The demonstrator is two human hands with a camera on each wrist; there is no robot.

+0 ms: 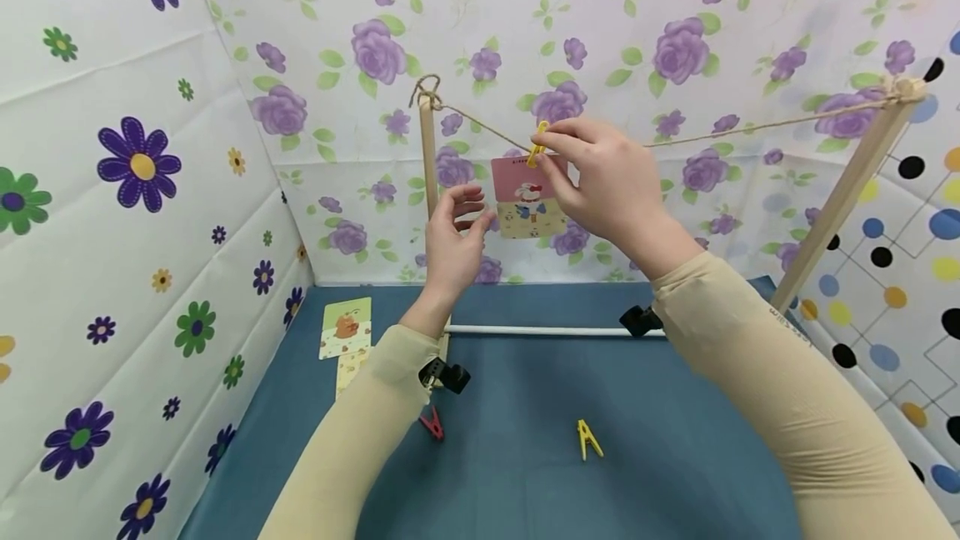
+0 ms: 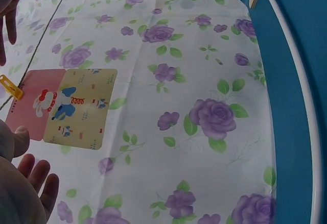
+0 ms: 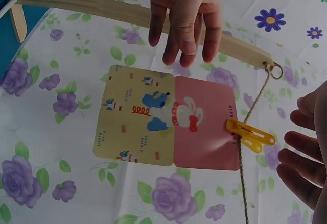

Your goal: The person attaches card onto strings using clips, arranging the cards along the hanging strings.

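Observation:
A pink and yellow card with a cartoon rabbit hangs from a twine line. A yellow clothespin clamps its upper edge to the twine. Beside the clothespin is my right hand; the right wrist view shows a gap between its loosely spread fingers and the clothespin. My left hand is raised left of the card, fingers relaxed and apart from it, holding nothing. The left wrist view shows the card and clothespin between both hands.
Wooden posts hold the twine at each end, with a white rod low between them. On the blue table lie a green card, a partly hidden yellow card, a red clothespin and another yellow clothespin.

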